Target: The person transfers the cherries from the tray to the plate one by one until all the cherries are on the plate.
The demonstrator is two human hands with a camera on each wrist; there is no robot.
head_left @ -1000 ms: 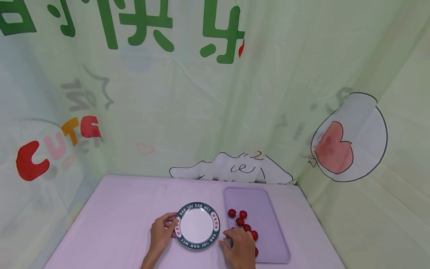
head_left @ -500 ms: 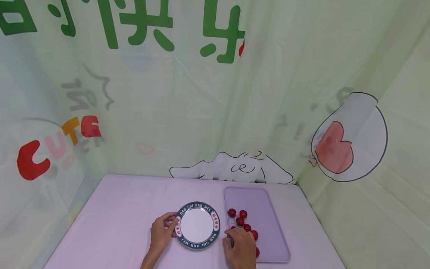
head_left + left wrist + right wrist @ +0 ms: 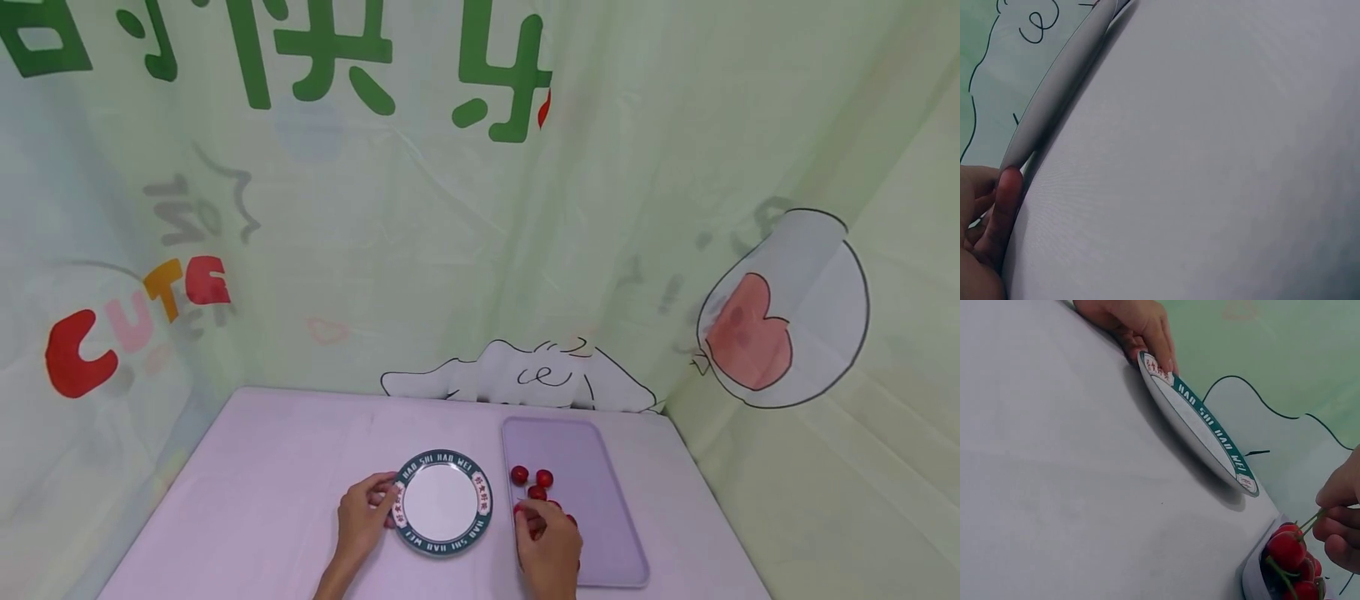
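Observation:
My left hand [image 3: 360, 518] grips the left rim of a round plate [image 3: 440, 502], thumb on top and fingers at its edge. The plate has a white centre and a dark green lettered rim. In the right wrist view it sits on the white tabletop. My right hand [image 3: 551, 546] is over the left side of a light purple tray [image 3: 577, 446]. Its thumb and fingertips pinch the green stem of a red cherry [image 3: 1286, 550], which hangs among or just above the others. Several more cherries [image 3: 544, 478] lie in the tray, some hidden behind the right hand.
The pale tabletop [image 3: 285, 467] extends left of the plate and right of the tray. A printed curtain [image 3: 420, 250] with lettering and drawings hangs along the table's back and sides.
My right hand has shifted right and slightly forward over the cherries, and its fingertips have come together on a stem. The left hand and plate have stayed in place.

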